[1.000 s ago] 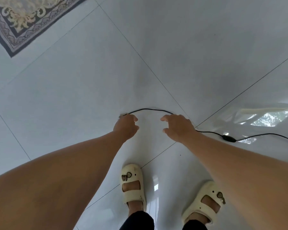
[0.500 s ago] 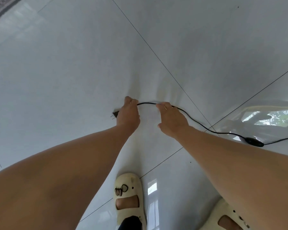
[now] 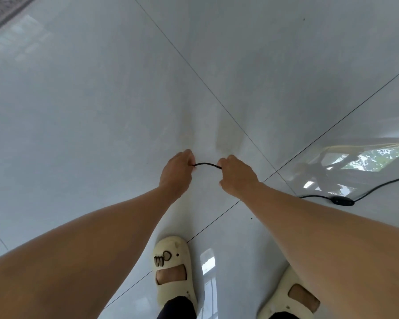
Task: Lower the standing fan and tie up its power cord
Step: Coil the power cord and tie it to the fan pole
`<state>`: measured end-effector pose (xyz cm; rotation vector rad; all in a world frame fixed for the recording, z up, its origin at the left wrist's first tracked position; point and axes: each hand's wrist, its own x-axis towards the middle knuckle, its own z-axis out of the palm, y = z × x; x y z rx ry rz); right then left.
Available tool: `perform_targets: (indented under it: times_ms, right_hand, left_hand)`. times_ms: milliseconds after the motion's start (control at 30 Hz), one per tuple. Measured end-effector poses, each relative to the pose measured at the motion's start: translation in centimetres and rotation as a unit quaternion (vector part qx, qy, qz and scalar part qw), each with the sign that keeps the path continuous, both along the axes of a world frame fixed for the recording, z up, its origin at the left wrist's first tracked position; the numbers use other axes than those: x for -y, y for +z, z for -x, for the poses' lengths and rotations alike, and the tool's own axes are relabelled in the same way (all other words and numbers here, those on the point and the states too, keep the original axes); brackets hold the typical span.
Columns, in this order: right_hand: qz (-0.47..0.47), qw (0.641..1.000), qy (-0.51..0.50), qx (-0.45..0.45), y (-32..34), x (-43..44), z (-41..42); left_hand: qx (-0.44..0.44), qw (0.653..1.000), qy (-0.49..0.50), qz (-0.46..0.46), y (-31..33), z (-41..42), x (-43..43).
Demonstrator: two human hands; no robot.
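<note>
A thin black power cord (image 3: 206, 164) stretches in a short arc between both my hands, held above the pale tiled floor. My left hand (image 3: 176, 172) is closed around the cord's end; the plug is hidden inside the fist. My right hand (image 3: 236, 176) pinches the cord a little further along. Behind my right forearm the cord reappears on the floor with its black inline switch (image 3: 342, 201) and runs off the right edge. The fan itself is out of view.
Glossy grey floor tiles with dark joints fill the view. My two feet in cream sandals (image 3: 173, 268) stand at the bottom. A rug's edge (image 3: 2, 10) shows at the top left corner. A window reflection (image 3: 359, 160) glares at the right.
Both hands have lifted the cord off the floor and come closer together. The plug, visible beside my left hand half a second ago, is now hidden in it.
</note>
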<state>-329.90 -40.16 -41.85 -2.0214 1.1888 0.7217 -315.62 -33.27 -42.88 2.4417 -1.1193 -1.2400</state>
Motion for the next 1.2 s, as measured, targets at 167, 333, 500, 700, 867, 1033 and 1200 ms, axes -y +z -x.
perform_targets:
  times_ms: [167,333,500,700,867,1033,1200]
  right_hand:
    - [-0.007,0.994,-0.104,0.035,5.4,1.3,1.3]
    - [0.015,0.981,-0.186,0.058,12.5,3.1,3.0]
    - [0.039,0.947,-0.289,0.131,20.6,5.1,4.7]
    - [0.051,0.891,-0.408,0.192,29.7,7.1,6.8]
    - [0.034,0.877,-0.432,0.209,36.3,7.9,8.4]
    - [0.022,0.868,-0.448,0.212,42.3,7.8,10.1]
    - [0.014,0.828,-0.494,0.264,48.5,6.9,12.5]
  left_hand:
    - [-0.062,0.998,0.016,0.014,6.2,1.0,1.9]
    - [-0.131,0.99,0.036,0.035,13.7,2.1,4.8]
    - [-0.211,0.973,0.069,0.062,21.4,3.9,8.0]
    - [-0.329,0.937,0.095,0.065,31.0,5.9,12.0]
    - [-0.443,0.88,0.156,0.066,38.3,7.7,13.6]
    - [-0.479,0.85,0.207,0.069,44.9,9.4,14.5]
    - [-0.515,0.836,0.176,0.075,51.9,11.3,15.1]
